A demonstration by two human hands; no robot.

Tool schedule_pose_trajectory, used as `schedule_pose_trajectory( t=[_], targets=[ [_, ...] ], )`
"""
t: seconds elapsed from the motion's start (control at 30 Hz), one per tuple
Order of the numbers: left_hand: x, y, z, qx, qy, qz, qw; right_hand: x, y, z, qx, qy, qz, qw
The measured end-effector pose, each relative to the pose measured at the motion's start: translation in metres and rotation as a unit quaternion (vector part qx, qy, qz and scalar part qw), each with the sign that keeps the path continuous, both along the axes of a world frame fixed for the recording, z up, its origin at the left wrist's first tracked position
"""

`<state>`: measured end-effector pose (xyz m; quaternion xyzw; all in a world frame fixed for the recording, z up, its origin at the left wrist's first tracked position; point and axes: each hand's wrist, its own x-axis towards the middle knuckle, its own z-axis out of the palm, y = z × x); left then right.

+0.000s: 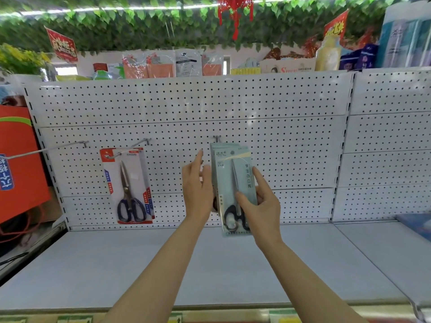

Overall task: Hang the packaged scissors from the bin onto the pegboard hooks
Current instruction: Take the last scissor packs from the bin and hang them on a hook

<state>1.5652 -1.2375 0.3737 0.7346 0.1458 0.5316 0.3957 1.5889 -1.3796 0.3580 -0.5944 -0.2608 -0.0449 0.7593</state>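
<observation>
A pale green pack of black-handled scissors (233, 180) hangs with several like it at the middle hook (217, 137) of the white pegboard (186, 108). My right hand (261, 203) grips the front pack at its lower right, thumb over the scissor handles. My left hand (197, 183) is beside the stack's left edge, fingers apart, touching the packs behind. A red-and-white pack with blue-handled scissors (129, 186) hangs on the hook to the left (130, 148). The far-left hook (53, 149) is bare. The bin is out of view.
A grey shelf (163, 264) runs below the pegboard. An orange box (18, 164) stands at the left. Assorted goods line the top shelf (177, 64), under hanging leaves and red decorations. A blue item (417, 224) lies at the right edge.
</observation>
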Motion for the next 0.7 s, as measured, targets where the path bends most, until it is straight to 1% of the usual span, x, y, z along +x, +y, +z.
schedule_pose_trajectory(
  t=[0.1,0.2,0.27,0.47,0.7],
  targets=[
    [-0.003,0.000,0.022,0.056,0.019,-0.058,0.997,0.005,0.012,-0.002,0.004,0.002,-0.002,1.000],
    [0.004,0.005,0.026,0.113,0.073,-0.054,0.989,0.011,0.022,-0.010,0.008,0.003,-0.012,1.000],
    [0.009,0.010,0.022,0.114,0.093,-0.046,0.988,0.016,0.028,-0.017,0.006,-0.001,-0.023,1.000],
    [0.016,0.012,0.015,0.117,0.110,-0.032,0.986,0.028,0.041,-0.031,-0.026,-0.042,-0.062,0.997],
    [0.018,0.018,0.013,0.145,0.111,-0.025,0.983,0.039,0.043,-0.029,-0.040,-0.064,-0.083,0.994]
  ],
)
